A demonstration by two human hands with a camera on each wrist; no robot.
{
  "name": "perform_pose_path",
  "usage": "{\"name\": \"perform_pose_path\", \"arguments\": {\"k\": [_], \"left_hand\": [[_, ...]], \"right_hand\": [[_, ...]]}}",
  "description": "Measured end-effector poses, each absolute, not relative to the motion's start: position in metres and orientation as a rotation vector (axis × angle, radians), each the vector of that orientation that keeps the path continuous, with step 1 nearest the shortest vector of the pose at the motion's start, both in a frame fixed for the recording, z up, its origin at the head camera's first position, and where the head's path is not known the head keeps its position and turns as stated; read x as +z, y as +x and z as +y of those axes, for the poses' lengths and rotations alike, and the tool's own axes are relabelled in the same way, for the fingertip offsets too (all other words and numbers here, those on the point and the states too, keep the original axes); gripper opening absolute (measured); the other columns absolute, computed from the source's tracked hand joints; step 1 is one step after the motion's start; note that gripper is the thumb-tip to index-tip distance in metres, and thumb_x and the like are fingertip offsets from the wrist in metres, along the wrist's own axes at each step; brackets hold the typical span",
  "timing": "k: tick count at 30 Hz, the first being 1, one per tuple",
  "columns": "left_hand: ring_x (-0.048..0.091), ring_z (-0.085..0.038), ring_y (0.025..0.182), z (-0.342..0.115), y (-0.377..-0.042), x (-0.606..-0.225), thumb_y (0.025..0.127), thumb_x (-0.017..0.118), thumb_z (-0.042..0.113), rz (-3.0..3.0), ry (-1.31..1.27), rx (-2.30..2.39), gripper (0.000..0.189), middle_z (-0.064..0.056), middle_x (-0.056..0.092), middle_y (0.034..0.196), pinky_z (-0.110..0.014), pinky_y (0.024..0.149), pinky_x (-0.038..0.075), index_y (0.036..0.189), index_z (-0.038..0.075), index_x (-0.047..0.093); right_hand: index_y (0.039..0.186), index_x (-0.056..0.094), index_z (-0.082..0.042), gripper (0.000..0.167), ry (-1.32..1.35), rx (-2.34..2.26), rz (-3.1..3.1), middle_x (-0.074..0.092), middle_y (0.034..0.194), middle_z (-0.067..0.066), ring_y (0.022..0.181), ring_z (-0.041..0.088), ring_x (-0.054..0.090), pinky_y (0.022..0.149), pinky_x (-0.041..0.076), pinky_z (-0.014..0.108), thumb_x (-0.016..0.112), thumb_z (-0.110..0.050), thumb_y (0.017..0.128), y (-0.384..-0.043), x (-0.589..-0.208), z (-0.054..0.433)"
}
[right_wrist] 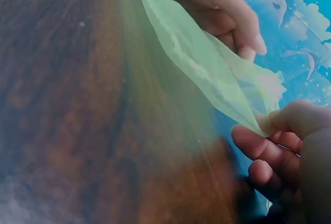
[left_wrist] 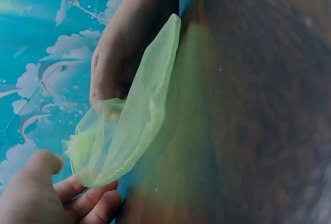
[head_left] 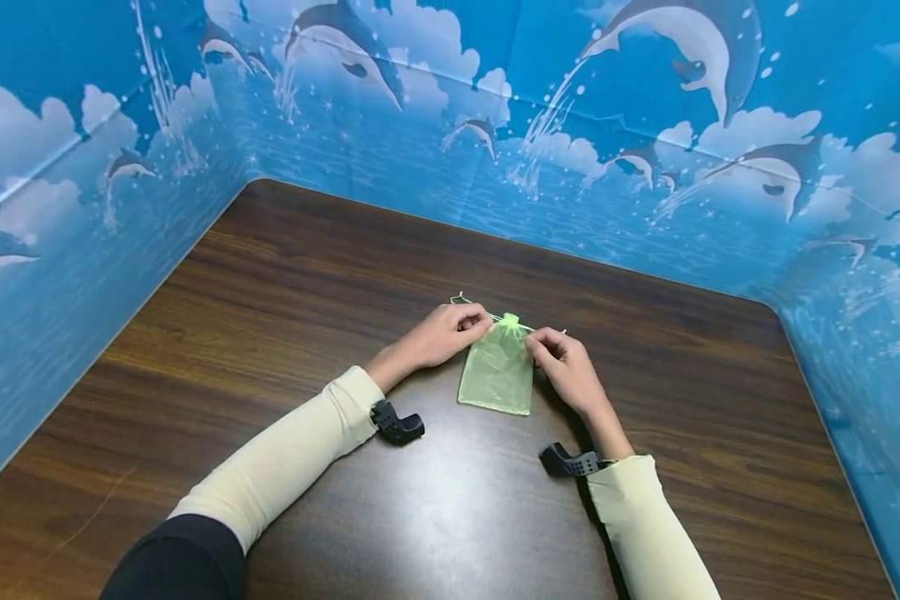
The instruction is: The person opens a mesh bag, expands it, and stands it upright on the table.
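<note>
A light green sheer drawstring pouch (head_left: 497, 375) lies on the table between both hands, its neck gathered and its body flat, with nothing visible inside. The left hand (head_left: 450, 332) is at the pouch's upper left edge. In the left wrist view, its thumb (left_wrist: 45, 163) stands apart from the fabric while the fingers (left_wrist: 93, 203) touch the pouch's edge. At the upper right edge, the right hand (head_left: 566, 367) pinches the fabric between thumb and forefinger, seen closely in the right wrist view. A thin drawstring (head_left: 461, 297) loops out beyond the left hand.
The brown wood-grain table (head_left: 330, 250) extends around the hands. A blue curtain (head_left: 420, 167) printed with dolphins and clouds stands along the table's back and sides. Each wrist wears a black camera mount (head_left: 397, 423).
</note>
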State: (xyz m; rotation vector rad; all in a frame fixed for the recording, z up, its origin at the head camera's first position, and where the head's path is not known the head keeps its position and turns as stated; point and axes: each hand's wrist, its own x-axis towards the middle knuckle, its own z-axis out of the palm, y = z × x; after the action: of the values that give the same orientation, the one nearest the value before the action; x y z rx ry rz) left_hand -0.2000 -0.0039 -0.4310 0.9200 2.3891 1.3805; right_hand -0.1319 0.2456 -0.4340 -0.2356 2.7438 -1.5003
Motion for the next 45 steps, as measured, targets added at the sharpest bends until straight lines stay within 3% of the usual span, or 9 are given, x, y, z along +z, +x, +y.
{"name": "perform_pose_path", "arguments": {"k": [3,11,35,39,45], "left_hand": [[0.063,-0.012,0.084,-0.003,-0.198,-0.433,0.109,0.055,0.03,2.384,0.906,1.39,0.024,-0.001,0.071,0.095,-0.029,0.079,0.05,0.115,0.014,0.072],[0.064,-0.011,0.083,-0.003,-0.196,-0.437,0.108,0.059,0.026,2.33,0.977,1.408,0.016,0.0,0.071,0.093,-0.027,0.074,0.049,0.109,0.016,0.071],[0.06,-0.011,0.077,-0.005,-0.19,-0.445,0.104,0.061,0.02,2.394,1.041,1.379,0.013,0.002,0.068,0.087,-0.026,0.072,0.046,0.092,0.019,0.065],[0.059,-0.011,0.078,-0.005,-0.189,-0.444,0.105,0.059,0.021,2.411,1.017,1.369,0.012,0.002,0.068,0.089,-0.026,0.073,0.046,0.095,0.018,0.066],[0.063,-0.01,0.084,-0.005,-0.187,-0.443,0.108,0.057,0.03,2.419,0.965,1.361,0.017,0.001,0.07,0.095,-0.028,0.078,0.049,0.11,0.018,0.068]], "right_hand": [[0.107,0.074,-0.009,0.026,-0.256,-1.462,2.759,0.063,0.081,0.011,0.067,0.013,0.054,0.061,0.045,0.027,0.059,-0.03,0.108,-0.131,-0.437,0.246],[0.117,0.069,-0.014,0.029,-0.226,-1.453,2.78,0.065,0.09,0.007,0.072,0.016,0.056,0.065,0.047,0.028,0.055,-0.038,0.109,-0.127,-0.439,0.243],[0.102,0.076,-0.01,0.022,-0.223,-1.542,2.823,0.061,0.077,0.008,0.062,0.012,0.051,0.059,0.043,0.026,0.064,-0.028,0.105,-0.121,-0.447,0.238],[0.105,0.075,-0.006,0.021,-0.207,-1.49,2.835,0.064,0.082,0.012,0.066,0.009,0.051,0.062,0.043,0.025,0.063,-0.024,0.106,-0.122,-0.446,0.236],[0.111,0.072,0.0,0.022,-0.199,-1.395,2.836,0.069,0.091,0.018,0.071,0.014,0.052,0.065,0.042,0.024,0.06,-0.017,0.107,-0.121,-0.445,0.234]]}}
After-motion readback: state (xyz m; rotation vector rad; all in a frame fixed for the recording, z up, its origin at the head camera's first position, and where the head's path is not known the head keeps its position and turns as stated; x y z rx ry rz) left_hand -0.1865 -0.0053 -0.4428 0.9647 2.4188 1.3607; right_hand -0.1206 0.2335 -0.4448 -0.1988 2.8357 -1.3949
